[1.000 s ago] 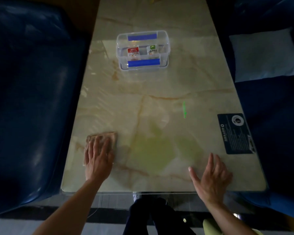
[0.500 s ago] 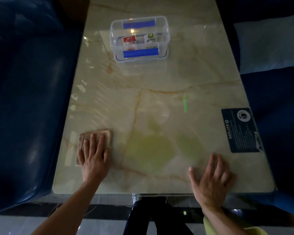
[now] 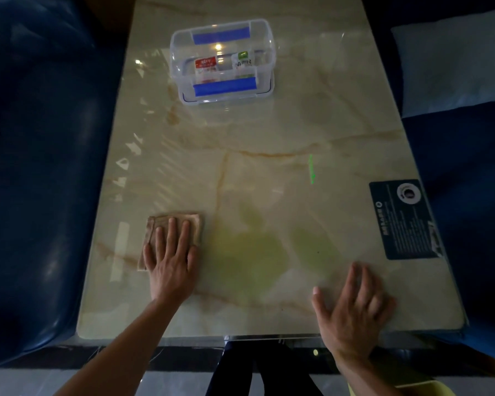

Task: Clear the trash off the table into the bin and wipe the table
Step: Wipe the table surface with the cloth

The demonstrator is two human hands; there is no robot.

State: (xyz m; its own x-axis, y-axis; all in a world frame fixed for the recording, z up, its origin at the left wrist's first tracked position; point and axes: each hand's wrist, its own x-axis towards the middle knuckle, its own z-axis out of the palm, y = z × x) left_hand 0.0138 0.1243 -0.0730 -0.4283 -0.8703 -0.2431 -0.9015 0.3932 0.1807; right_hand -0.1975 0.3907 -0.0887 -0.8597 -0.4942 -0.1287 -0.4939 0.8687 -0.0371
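Marble table w/ clear lidded box, 2 packets inside

dark placard: print illegible | box packets: print illegible

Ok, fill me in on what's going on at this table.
A person is wiping the table. The left hand presses a folded brown cloth flat near the left edge. The right hand rests open on the tabletop near the front edge. A clear lidded box holding packets sits at the far end. No loose trash shows.
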